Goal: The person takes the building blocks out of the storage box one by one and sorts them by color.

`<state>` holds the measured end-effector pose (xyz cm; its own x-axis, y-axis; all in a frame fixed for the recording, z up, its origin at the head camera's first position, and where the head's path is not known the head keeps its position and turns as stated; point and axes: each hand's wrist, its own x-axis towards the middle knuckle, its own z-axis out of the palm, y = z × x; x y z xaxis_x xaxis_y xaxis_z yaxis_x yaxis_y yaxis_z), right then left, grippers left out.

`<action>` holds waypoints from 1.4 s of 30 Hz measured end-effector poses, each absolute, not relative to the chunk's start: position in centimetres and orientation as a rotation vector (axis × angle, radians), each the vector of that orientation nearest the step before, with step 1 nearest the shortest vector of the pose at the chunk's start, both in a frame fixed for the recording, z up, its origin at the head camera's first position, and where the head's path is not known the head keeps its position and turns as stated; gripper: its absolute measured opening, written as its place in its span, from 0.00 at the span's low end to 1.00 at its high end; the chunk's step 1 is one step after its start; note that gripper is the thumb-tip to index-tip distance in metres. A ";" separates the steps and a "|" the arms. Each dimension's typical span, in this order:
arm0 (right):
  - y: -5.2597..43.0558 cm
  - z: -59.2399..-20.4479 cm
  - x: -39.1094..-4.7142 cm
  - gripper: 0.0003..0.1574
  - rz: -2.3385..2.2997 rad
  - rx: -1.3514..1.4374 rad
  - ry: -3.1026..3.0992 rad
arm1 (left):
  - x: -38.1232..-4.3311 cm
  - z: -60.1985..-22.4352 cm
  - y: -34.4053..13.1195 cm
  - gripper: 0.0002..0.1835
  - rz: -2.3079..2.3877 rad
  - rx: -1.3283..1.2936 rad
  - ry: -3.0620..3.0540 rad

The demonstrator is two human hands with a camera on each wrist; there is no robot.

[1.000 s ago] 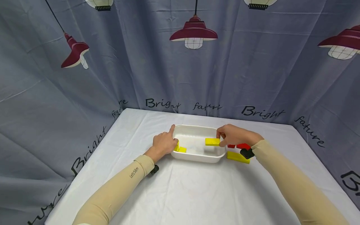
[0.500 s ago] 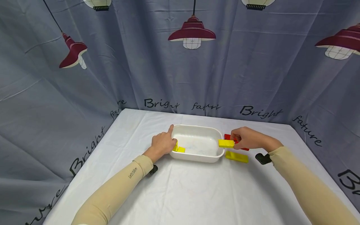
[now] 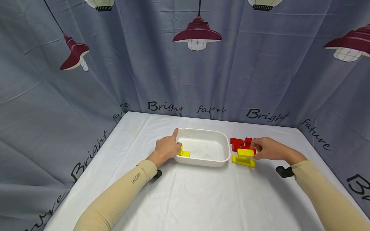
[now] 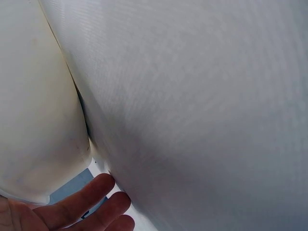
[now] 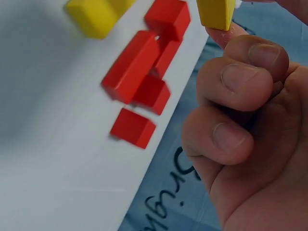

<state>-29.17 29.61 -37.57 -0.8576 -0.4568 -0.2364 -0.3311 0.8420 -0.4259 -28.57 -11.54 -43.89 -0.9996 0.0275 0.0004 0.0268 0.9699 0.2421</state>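
Observation:
A white rectangular tray [image 3: 202, 163] stands on the table. My left hand [image 3: 166, 149] grips its left end, thumb over the rim, index finger along the far corner; in the left wrist view several fingers [image 4: 82, 197] reach past the tray's outer wall. Beside the thumb, inside the tray, lie a small yellow block [image 3: 186, 154] and another yellow piece [image 3: 180, 150], partly covered by the hand. Right of the tray, my right hand [image 3: 271, 149] pinches a yellow block [image 3: 245, 153] between thumb and index finger, its other fingers curled. It hangs over a longer yellow block [image 3: 243, 161] on the table.
Several red blocks [image 5: 130, 67] lie in a loose group on the table, just beyond the yellow ones and partly behind my right hand. White cloth [image 3: 202, 195] covers the table. A grey-blue curtain [image 3: 162, 70] with printed lamps hangs behind it.
My right hand has carried the yellow block rightward out of the tray, past its right rim and over the blocks on the table. My left hand has stayed at the tray's left end.

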 end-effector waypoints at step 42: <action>37.9 -44.0 -28.0 0.20 -0.690 -0.291 2.672 | -28.4 -43.9 -11.6 0.40 0.391 0.060 3.125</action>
<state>-28.03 37.93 -44.03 -0.9123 -0.2842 -0.2949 -0.1058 0.8592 -0.5006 -28.43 -11.56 -43.89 -0.9992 0.0367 0.0131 0.0388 0.9684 0.2462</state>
